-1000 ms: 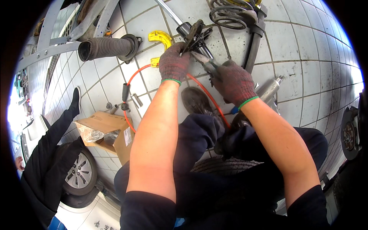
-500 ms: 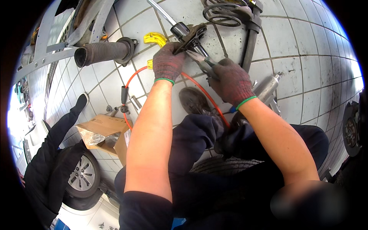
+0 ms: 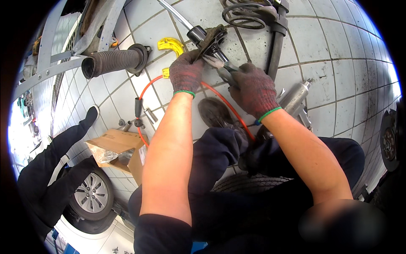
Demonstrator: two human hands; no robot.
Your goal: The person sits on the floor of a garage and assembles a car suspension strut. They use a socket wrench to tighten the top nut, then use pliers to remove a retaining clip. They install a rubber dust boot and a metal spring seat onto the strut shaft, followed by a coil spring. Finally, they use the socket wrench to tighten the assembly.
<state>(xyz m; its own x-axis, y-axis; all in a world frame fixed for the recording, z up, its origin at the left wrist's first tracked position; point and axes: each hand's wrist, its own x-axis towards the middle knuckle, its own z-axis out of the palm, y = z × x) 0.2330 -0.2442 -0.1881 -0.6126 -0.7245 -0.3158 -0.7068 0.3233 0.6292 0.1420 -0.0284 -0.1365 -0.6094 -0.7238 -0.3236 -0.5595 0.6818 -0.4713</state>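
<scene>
The left hand still grips the dark plate on the strut, the right hand still clasps the pliers; over the tiled floor the strut's long axis slants, rod pointing away and leftward

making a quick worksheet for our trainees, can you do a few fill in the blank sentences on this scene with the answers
1. The left hand wears a knitted ____ with a green edge.
2. The pliers are held in the ____ hand.
3. In the picture, the ribbed dust boot lies to the ____ of the yellow curved piece.
4. The open box is made of ____.

Missing words: glove; right; left; cardboard
</scene>
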